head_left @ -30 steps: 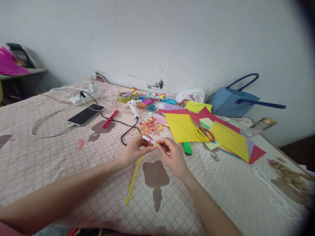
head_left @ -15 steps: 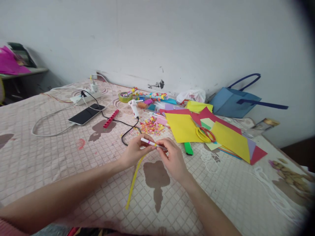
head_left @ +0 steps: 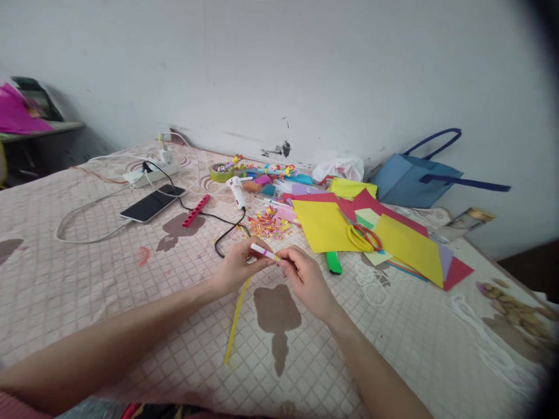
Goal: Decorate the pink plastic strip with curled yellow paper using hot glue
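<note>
Between my hands lies a slim white stick (head_left: 261, 250) with a purple and a yellow band, tilted down to the right. My left hand (head_left: 238, 265) is closed, its thumb and fingers pinching the stick from the left and below. The fingers of my right hand (head_left: 305, 278) are closed on the stick's other end and hide it. A narrow yellow paper strip (head_left: 234, 329) trails from beneath my left hand toward the table's near side; its upper end is hidden by the fingers.
Behind my hands are paper scraps (head_left: 268, 224) and a white glue gun (head_left: 236, 192) with a black cord. Yellow sheets (head_left: 325, 227), scissors (head_left: 364, 237) and a green cutter (head_left: 334, 263) lie to the right. A phone (head_left: 152, 203) and power strip (head_left: 151, 174) are left.
The yellow strip's free end has been drawn up slightly toward my hands. My right fingers have shifted a little on the stick, now covering its right end.
</note>
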`<state>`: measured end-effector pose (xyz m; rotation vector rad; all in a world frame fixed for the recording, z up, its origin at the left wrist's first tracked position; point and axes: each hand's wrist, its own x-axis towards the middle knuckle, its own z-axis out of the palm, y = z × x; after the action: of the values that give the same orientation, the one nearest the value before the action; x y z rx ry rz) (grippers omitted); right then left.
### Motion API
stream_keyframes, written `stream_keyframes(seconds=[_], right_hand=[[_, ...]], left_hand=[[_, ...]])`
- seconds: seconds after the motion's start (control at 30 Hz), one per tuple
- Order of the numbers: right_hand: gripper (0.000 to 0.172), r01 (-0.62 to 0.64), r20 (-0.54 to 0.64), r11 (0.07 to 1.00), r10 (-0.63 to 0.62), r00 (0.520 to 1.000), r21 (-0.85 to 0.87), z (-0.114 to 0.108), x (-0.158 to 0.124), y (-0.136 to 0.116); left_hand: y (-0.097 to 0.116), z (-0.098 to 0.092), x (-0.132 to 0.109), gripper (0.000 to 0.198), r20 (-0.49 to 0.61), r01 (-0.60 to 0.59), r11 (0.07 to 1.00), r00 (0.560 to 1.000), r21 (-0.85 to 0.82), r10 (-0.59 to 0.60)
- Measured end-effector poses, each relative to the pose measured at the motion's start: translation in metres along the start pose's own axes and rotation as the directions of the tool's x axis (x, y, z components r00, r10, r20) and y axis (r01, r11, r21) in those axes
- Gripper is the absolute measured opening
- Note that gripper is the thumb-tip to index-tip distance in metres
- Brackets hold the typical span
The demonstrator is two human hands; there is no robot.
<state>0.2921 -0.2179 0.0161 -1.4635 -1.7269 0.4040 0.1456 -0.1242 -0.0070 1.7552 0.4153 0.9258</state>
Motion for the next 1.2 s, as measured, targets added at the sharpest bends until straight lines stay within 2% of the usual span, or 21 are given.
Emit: stream_keyframes(seconds=[0.17, 0.33, 0.63, 0.77, 0.93, 1.2], right_hand=[[0.013, -0.041, 0.061, 0.997, 0.037, 0.997, 0.06, -0.003, 0.0, 0.0], [0.016, -0.154, 0.169, 0.965, 0.119, 0.978, 0.214, -0.006, 0.0, 0.005], [0.014, -0.247, 0.2, 0.862, 0.174, 0.964, 0.442, -0.002, -0.001, 0.007], [0.012, -0.251, 0.217, 0.85, 0.166, 0.962, 0.463, -0.004, 0.0, 0.008], [0.017, -0.294, 0.255, 0.804, 0.184, 0.949, 0.517, -0.005, 0.001, 0.01], [0.02, -0.365, 0.288, 0.769, 0.244, 0.926, 0.525, -0.004, -0.001, 0.011]], left_hand=[[0.005, -0.002, -0.001, 0.014, 0.048, -0.056, 0.997, 0.997, 0.059, 0.053], [0.004, -0.004, -0.001, 0.012, 0.116, -0.114, 0.989, 0.988, 0.09, 0.103], [0.004, -0.005, 0.001, 0.012, 0.083, -0.14, 0.987, 0.988, 0.078, 0.133], [0.004, -0.005, 0.001, 0.012, 0.117, -0.091, 0.996, 0.989, 0.009, 0.089], [-0.001, -0.006, 0.002, 0.016, 0.168, 0.017, 0.999, 0.986, -0.046, -0.009], [-0.009, -0.006, 0.002, 0.021, 0.167, 0.122, 0.986, 0.981, -0.117, -0.101]])
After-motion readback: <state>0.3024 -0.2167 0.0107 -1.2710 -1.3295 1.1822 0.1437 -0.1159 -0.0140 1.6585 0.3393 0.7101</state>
